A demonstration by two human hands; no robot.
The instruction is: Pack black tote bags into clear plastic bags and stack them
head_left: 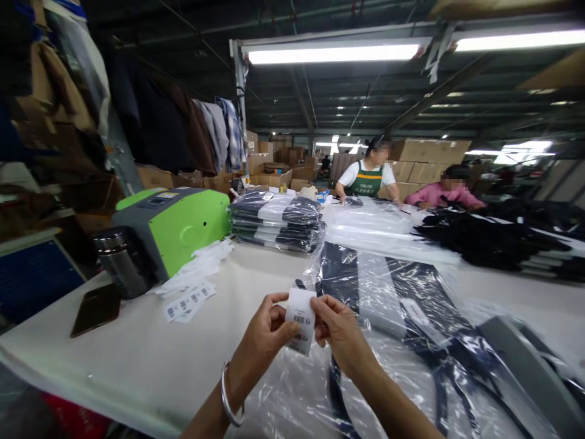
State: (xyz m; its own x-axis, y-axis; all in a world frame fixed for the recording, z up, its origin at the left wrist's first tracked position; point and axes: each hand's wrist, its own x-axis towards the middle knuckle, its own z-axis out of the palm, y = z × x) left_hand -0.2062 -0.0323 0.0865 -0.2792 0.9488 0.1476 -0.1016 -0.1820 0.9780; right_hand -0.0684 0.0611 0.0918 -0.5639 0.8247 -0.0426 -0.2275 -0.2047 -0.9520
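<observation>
A short white strip of barcode labels (300,318) is held up between my two hands, over the table's front part. My left hand (269,323), with a silver bangle at its wrist, pinches the strip's left side. The fingers of my right hand (336,323) are closed on its upper right edge. Behind and to the right of my hands lies a dark and grey item in a clear plastic bag (377,283), with dark straps inside. More label strips (189,302) lie on the left of the white table (123,378).
A green and grey machine (194,222), a dark flask (121,262) and a phone (97,310) stand or lie at left. Bagged items (276,222) are stacked behind. A grey object (525,366) sits at right. Two people work across the table near black goods (493,238).
</observation>
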